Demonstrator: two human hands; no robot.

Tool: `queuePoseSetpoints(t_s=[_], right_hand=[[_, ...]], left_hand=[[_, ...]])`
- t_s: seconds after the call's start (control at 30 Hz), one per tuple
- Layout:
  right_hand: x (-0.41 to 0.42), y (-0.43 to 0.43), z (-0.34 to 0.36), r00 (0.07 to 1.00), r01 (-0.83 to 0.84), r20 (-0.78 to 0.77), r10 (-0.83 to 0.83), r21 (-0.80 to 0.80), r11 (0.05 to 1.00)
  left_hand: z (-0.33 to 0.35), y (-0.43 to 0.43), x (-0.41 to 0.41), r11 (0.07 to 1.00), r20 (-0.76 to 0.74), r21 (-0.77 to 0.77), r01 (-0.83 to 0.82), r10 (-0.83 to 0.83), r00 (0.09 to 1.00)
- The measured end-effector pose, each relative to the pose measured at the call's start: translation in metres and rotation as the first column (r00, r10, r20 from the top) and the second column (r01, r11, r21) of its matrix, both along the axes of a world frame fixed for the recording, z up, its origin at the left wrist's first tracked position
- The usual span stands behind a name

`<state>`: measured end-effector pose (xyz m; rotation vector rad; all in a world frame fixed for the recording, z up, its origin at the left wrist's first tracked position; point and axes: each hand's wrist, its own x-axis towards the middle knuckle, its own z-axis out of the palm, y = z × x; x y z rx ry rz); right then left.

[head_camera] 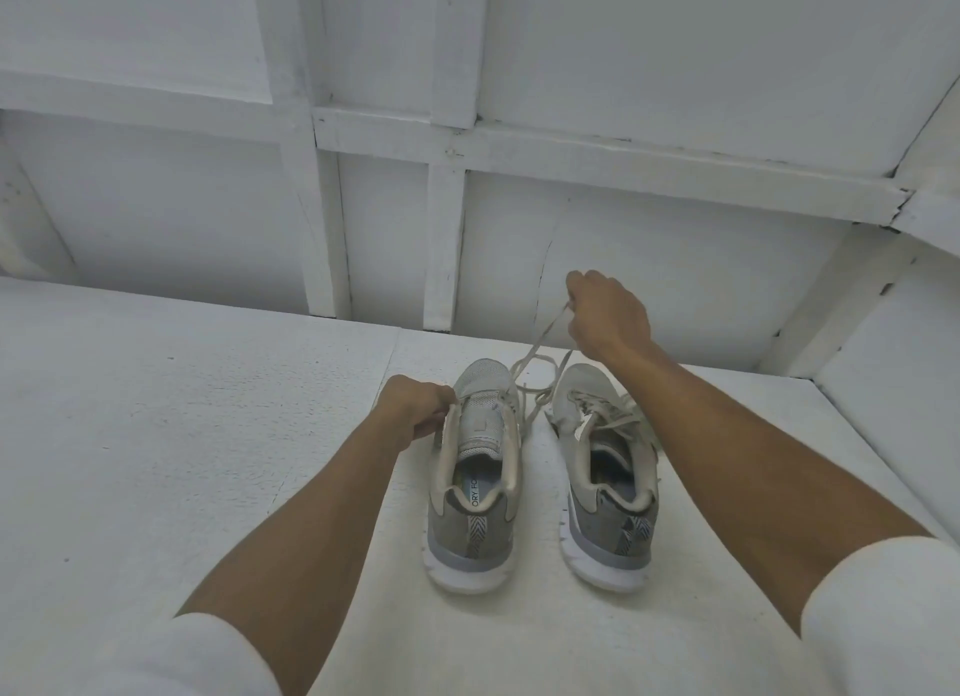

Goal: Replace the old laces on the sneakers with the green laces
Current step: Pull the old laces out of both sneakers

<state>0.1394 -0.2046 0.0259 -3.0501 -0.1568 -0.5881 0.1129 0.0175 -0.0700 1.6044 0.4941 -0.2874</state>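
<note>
White textured bench (156, 435), bare surface. Behind its far edge: white panelled wall (623, 61) with chipped, cracked wooden battens (597, 168).

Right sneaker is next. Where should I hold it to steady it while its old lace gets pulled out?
Probably pinch the right sneaker at its collar edge beside the eyelets, coming from its outer side, as the left hand grips the left sneaker. It stands upright with the heel nearest, and its lace is still threaded.

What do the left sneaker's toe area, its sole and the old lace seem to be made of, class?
Left sneaker toe area: probably woven mesh, matte; tiny holes show. Its sole: likely foam or rubber, smooth white with moulded grooves. Old lace, held by the right hand: seemingly flat fabric, hanging limp.
</note>
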Motion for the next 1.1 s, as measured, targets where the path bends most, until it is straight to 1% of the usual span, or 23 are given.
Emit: queuePoseSetpoints(t_s=[0.1, 0.23, 0.3, 0.37, 0.43, 0.5, 0.53, 0.6, 0.67, 0.7, 0.8, 0.87, 0.97, 1.03, 1.1], right_hand=[[0.001, -0.003, 0.007, 1.000, 0.009, -0.026, -0.006, 0.112, 0.994], [-0.001, -0.009, 0.018, 0.999, -0.002, 0.041, -0.006, 0.202, 0.979], [-0.003, -0.013, 0.024, 0.999, -0.014, 0.043, 0.003, 0.254, 0.967], [-0.006, -0.015, 0.033, 1.000, -0.027, -0.002, 0.030, 0.376, 0.926], [-0.013, -0.016, 0.044, 0.996, -0.062, -0.026, 0.086, 0.492, 0.868], [-0.024, -0.013, 0.059, 0.988, -0.124, -0.013, 0.155, 0.543, 0.831], [-0.031, -0.011, 0.066, 0.980, -0.159, -0.008, 0.197, 0.558, 0.814], [-0.043, -0.006, 0.078, 0.961, -0.224, 0.002, 0.278, 0.597, 0.770], [-0.053, -0.005, 0.086, 0.949, -0.266, 0.040, 0.312, 0.629, 0.730], [-0.056, -0.006, 0.088, 0.952, -0.281, 0.080, 0.295, 0.613, 0.738], [-0.063, -0.018, 0.091, 0.957, -0.286, 0.209, 0.202, 0.546, 0.788], [-0.070, -0.025, 0.086, 0.959, -0.270, 0.223, 0.174, 0.543, 0.795], [-0.087, -0.020, 0.070, 0.961, -0.277, 0.146, 0.235, 0.537, 0.797], [-0.102, -0.009, 0.061, 0.951, -0.288, 0.066, 0.301, 0.539, 0.791], [-0.120, 0.005, 0.059, 0.914, -0.330, -0.032, 0.405, 0.522, 0.786]], left_hand=[[0.002, -0.001, -0.001, 1.000, -0.001, -0.003, 0.000, 0.000, 1.000], [0.006, 0.000, -0.003, 1.000, -0.009, 0.006, 0.027, -0.027, 1.000], [0.014, 0.000, -0.004, 0.994, -0.018, 0.045, 0.098, -0.098, 0.995], [0.029, -0.001, -0.005, 0.968, 0.010, 0.135, 0.213, -0.216, 0.976], [0.051, -0.008, -0.004, 0.925, 0.116, 0.250, 0.285, -0.321, 0.940], [0.078, -0.020, -0.003, 0.908, 0.269, 0.294, 0.298, -0.378, 0.886], [0.091, -0.027, -0.004, 0.910, 0.339, 0.275, 0.311, -0.395, 0.854], [0.115, -0.043, -0.010, 0.892, 0.453, 0.219, 0.396, -0.452, 0.768], [0.129, -0.055, -0.023, 0.854, 0.511, 0.193, 0.483, -0.508, 0.694], [0.133, -0.059, -0.030, 0.843, 0.529, 0.162, 0.513, -0.513, 0.676], [0.139, -0.058, -0.060, 0.827, 0.592, -0.053, 0.559, -0.425, 0.685], [0.148, -0.053, -0.079, 0.817, 0.620, -0.141, 0.559, -0.367, 0.693], [0.176, -0.049, -0.100, 0.797, 0.682, -0.217, 0.563, -0.289, 0.672], [0.197, -0.052, -0.105, 0.798, 0.733, -0.263, 0.542, -0.200, 0.650], [0.211, -0.055, -0.104, 0.817, 0.807, -0.262, 0.514, -0.107, 0.581]])
